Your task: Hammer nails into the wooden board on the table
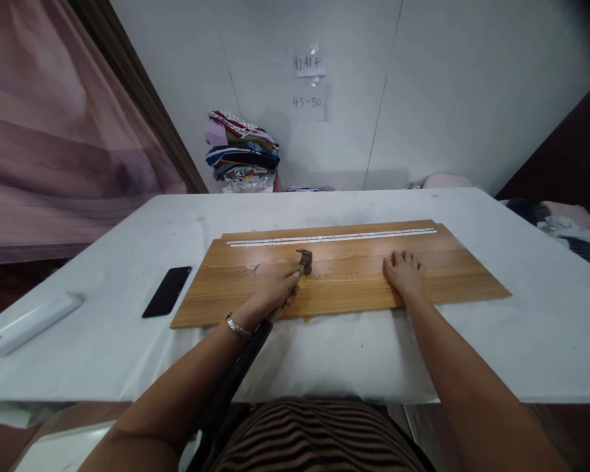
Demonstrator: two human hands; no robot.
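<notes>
Head view: seemingly nailing; gripping hammer (pixel 305 261) in left hand (pixel 279 291), resting spread right hand (pixel 404 273) on board (pixel 452 275); likely needs nails (pixel 253 269), board's nine o'clock.

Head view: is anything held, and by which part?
Left hand holds the hammer by its shaft, near the head; right hand, on the board, shows nothing held.

board (pixel 344 293) = smooth wood w/ slight sheen, hammer head (pixel 306 261) dull metal (nails (pixel 253 269) metal too, shinier tho).

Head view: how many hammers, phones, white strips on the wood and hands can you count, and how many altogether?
Claw hammer: 1
Black smartphone: 1
White strips: 2
Left hand, right hand: 2
Total: 6
</notes>
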